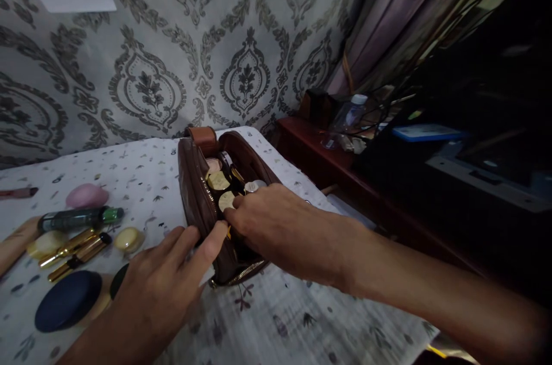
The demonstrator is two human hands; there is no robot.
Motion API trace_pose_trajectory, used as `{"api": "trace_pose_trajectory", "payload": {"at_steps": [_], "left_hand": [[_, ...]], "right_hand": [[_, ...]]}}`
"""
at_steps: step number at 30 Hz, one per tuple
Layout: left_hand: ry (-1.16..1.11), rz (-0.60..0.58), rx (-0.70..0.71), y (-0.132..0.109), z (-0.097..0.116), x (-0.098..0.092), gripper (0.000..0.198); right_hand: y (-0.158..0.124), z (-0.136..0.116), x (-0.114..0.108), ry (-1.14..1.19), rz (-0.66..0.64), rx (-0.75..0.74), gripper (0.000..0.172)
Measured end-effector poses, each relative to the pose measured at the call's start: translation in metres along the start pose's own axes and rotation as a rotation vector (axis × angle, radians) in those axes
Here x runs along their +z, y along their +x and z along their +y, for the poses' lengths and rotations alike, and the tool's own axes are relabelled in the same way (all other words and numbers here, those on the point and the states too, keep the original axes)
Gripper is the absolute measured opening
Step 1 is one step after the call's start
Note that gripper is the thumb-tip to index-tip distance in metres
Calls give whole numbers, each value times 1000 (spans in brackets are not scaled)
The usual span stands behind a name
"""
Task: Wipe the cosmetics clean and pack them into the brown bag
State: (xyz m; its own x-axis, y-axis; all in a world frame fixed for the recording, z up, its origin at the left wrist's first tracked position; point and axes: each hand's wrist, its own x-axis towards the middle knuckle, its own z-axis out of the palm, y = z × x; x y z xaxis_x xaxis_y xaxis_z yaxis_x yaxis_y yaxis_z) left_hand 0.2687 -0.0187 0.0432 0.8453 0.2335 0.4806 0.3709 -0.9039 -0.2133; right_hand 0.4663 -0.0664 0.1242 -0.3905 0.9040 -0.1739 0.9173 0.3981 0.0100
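A brown zippered bag (188, 187) lies open on the patterned cloth, with several round gold-lidded containers (218, 180) inside. My right hand (276, 227) reaches into the bag from the right, its fingers bent down beside a pale gold lid (226, 201); what the fingertips hold, if anything, is hidden. My left hand (159, 284) rests against the bag's near left edge, fingers apart, with the index finger stretched to the zipper rim. Left of that hand are a dark blue oval case (68, 300), gold tubes (81, 256) and a small cream-lidded jar (128, 239).
On the cloth (159, 152) at the left lie a green bottle (73, 219), a pink egg-shaped item (87, 196) and a brush handle (15, 241). A dark red ledge (310, 143) with a clear plastic bottle (350, 112) runs along the right. Patterned wallpaper (194, 37) stands behind.
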Motion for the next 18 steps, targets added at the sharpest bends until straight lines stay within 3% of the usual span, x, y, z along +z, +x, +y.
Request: {"api": "trace_pose_trajectory", "payload": {"at_steps": [5, 11, 14, 18], "left_hand": [[-21, -3, -21, -1, -1, 0, 56], [-48, -37, -71, -4, 2, 1, 65], [-101, -45, -89, -5, 3, 0, 73], [-223, -40, -132, -15, -2, -5, 75]], "right_hand": [[-1, 3, -4, 40, 2, 2, 16], [-14, 2, -13, 152, -5, 16, 12], [-26, 5, -11, 215, 109, 38, 12], [-42, 2, -8, 292, 391, 161, 20]]}}
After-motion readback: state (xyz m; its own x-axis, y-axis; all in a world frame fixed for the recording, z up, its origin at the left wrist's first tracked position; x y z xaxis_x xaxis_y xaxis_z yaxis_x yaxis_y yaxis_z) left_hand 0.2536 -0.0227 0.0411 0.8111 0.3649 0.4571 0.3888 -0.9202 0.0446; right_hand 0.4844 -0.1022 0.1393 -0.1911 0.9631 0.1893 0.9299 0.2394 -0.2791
